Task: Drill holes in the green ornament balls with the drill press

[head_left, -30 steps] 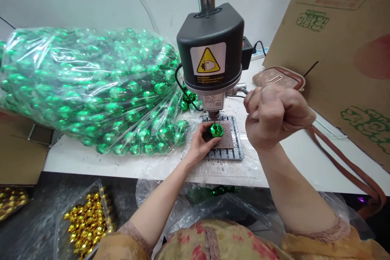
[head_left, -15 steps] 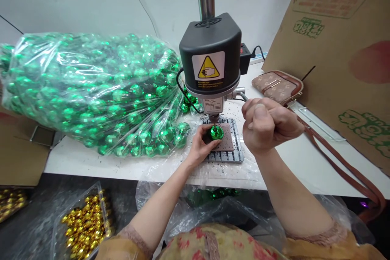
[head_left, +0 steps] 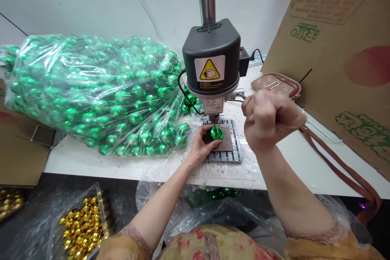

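My left hand (head_left: 200, 145) pinches a shiny green faceted ball (head_left: 217, 133) between thumb and fingers. The ball rests on a small brown board (head_left: 227, 143) lying over the slotted metal base (head_left: 238, 156) of a bench drill press (head_left: 211, 59). Straight above the ball, the drill chuck (head_left: 214, 118) points down with its bit at the ball's top; how deep it goes I cannot tell. To the right of the drill head, my right hand (head_left: 269, 122) is closed in a fist around the drill press lever (head_left: 243, 96), mostly hidden by the fingers.
A big clear bag of green balls (head_left: 97, 93) fills the left of the white table (head_left: 91, 166). Dark shavings lie around the base. A brown purse (head_left: 276, 83) and a cardboard box (head_left: 341, 69) stand at right. Below left is a clear bin (head_left: 99, 195) of gold balls.
My right fist has turned slightly and shifted a little on the lever. My left hand and the green ball stay in place under the chuck. The view has shifted slightly.
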The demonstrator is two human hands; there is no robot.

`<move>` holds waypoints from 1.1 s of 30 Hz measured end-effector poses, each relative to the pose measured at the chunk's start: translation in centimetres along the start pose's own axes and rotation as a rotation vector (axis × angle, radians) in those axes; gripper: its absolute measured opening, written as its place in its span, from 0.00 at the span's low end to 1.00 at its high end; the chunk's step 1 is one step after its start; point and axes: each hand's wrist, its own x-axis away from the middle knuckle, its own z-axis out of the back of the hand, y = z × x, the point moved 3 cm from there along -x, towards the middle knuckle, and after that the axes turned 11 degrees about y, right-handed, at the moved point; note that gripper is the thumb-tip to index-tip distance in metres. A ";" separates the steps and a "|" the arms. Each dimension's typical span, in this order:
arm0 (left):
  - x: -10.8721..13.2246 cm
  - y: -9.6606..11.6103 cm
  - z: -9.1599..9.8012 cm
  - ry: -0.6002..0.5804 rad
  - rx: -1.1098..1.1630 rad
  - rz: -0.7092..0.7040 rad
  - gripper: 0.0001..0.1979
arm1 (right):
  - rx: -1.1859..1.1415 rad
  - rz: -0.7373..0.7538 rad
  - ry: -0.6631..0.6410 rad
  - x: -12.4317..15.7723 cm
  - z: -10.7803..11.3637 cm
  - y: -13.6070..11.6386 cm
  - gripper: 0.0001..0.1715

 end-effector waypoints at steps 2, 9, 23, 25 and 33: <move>-0.1 0.3 0.0 0.050 -0.041 -0.001 0.26 | 0.004 -0.090 0.006 -1.6 -1.1 -0.1 0.28; 6.4 4.4 2.5 0.154 -0.239 -0.326 0.23 | 0.043 -0.164 -0.044 -4.0 -2.8 0.0 0.29; 12.4 3.1 6.4 -0.320 -0.396 -0.520 0.20 | -0.034 -0.162 -0.010 -3.2 -2.2 -0.2 0.24; 7.3 3.5 6.8 -0.080 -0.423 -0.480 0.14 | -0.048 -0.161 -0.008 -3.1 -2.1 -0.3 0.25; -13.9 -0.4 6.3 0.091 -0.798 -0.059 0.01 | -0.060 -0.118 -0.027 -3.1 -1.9 -0.1 0.24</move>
